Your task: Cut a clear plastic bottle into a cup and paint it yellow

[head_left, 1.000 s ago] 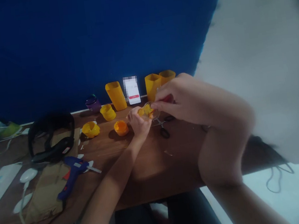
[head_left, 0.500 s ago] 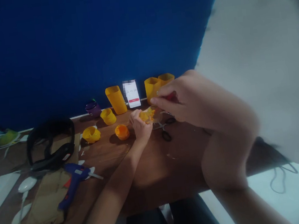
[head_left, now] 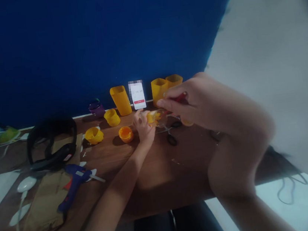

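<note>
My left hand (head_left: 144, 128) is closed around a clear plastic cup (head_left: 154, 118) partly covered with yellow paint, tilted with its clear end to the right. My right hand (head_left: 193, 97) pinches a thin red-handled paintbrush (head_left: 181, 97), its tip end close to the painted cup; whether it touches I cannot tell. Left of my left hand stands a small open jar of orange-yellow paint (head_left: 126, 134). A pair of scissors (head_left: 171, 137) with black handles lies on the table below the cup, its blades partly hidden.
Yellow containers (head_left: 120, 101) stand along the blue wall, with a phone (head_left: 138, 95) propped among them. Two short yellow pots (head_left: 94, 136) and a purple jar (head_left: 96, 108) are further left. A blue glue gun (head_left: 76, 181) lies on cardboard (head_left: 45, 203) near a black headset (head_left: 52, 143).
My right hand has drawn slightly up and right from the cup, showing more of the red brush handle. My left hand keeps the cup and has turned it a little. The view shifts slightly.
</note>
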